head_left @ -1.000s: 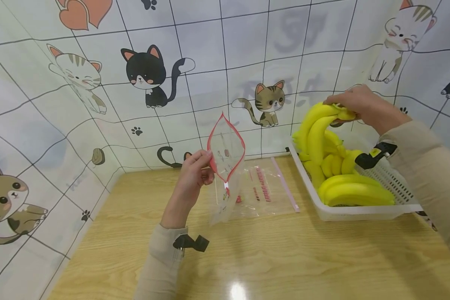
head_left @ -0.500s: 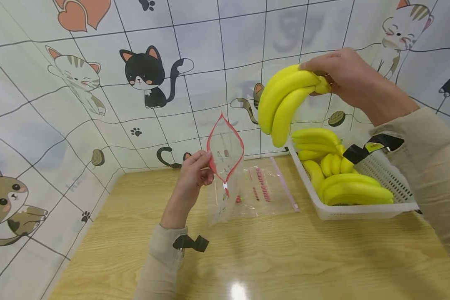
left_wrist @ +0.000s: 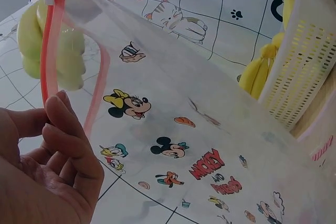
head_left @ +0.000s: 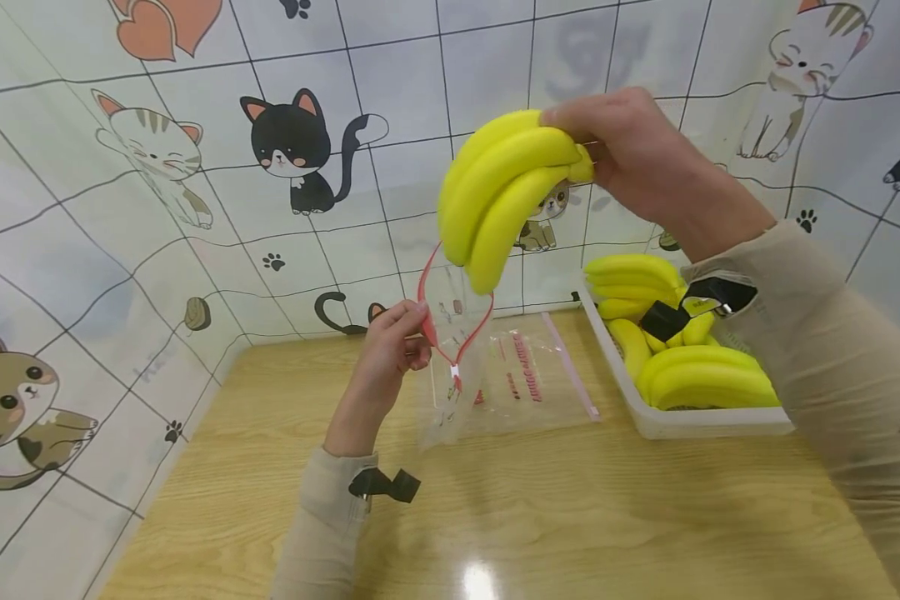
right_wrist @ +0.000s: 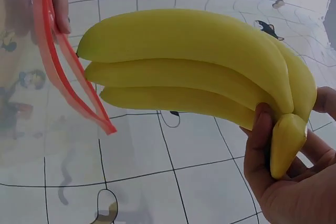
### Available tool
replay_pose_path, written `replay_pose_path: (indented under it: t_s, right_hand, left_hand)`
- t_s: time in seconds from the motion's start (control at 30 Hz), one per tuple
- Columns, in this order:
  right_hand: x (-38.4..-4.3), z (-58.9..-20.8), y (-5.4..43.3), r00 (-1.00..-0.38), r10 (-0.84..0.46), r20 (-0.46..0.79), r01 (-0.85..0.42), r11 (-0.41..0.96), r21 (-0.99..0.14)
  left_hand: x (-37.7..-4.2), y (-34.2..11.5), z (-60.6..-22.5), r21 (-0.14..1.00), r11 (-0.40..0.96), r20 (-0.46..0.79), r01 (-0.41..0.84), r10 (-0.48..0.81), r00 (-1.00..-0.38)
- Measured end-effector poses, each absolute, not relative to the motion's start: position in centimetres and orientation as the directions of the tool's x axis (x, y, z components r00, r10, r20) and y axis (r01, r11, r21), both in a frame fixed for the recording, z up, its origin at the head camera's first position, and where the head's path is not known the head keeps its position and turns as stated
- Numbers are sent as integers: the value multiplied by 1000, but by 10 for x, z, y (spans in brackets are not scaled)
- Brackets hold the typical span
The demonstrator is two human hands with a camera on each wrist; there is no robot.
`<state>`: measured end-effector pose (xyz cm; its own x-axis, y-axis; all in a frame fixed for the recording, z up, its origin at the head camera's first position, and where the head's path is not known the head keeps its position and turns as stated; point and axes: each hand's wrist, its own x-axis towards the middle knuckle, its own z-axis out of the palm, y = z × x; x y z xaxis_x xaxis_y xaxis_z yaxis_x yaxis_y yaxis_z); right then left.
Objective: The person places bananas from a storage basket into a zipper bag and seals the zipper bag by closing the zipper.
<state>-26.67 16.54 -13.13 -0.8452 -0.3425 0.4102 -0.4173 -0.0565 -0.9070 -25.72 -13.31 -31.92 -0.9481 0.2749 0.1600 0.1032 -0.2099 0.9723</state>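
My left hand (head_left: 394, 343) pinches the red zip edge of a clear zip bag (left_wrist: 173, 129) printed with cartoon figures. The bag hangs with its mouth spread wide and a white slider on the zip. In my right hand (head_left: 637, 150) is a bunch of yellow bananas (head_left: 506, 179), gripped at the stem end with its tips pointing down. Those tips overlap the bag's mouth in the head view. From the right wrist the banana tips (right_wrist: 100, 59) lie right at the red rim (right_wrist: 68, 77), with my right thumb (right_wrist: 258, 140) along the stem.
A white perforated basket (head_left: 648, 423) holding more bunches of bananas (head_left: 708, 379) stands at the right. Another clear bag with a pink zip strip (head_left: 570, 367) lies flat on the wooden table (head_left: 555, 508). A cat-print sheet (head_left: 315, 50) covers the wall behind.
My right hand has lifted the banana bunch out of the basket and carried it left, over the bag's mouth. The left hand and the bag have stayed in place.
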Motion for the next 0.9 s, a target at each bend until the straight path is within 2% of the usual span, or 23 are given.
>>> replay_pose_path:
  t_s: [0.23, 0.43, 0.5, 0.67, 0.9]
  right_hand:
    - [-275, -150, 143, -847, -319, 425, -435, -43, -899]
    - [-292, -181, 129, -868, -390, 307, -414, 228, -881]
    - [-297, -190, 128, -872, -416, 258, -391, 276, -878]
    - [-301, -202, 127, -864, -460, 204, -354, 268, -896]
    - [-295, -199, 128, -840, -510, 184, -390, 334, -858]
  left_hand:
    - [-260, -130, -320, 977, -193, 144, 94, 265, -953]
    - [-259, -124, -320, 975, -172, 179, 138, 254, -951]
    - [-259, -123, -321, 975, -170, 181, 141, 246, -952]
    - [-261, -122, -326, 981, -156, 145, 114, 211, -967]
    - [-262, -121, -326, 980, -154, 154, 125, 192, -969]
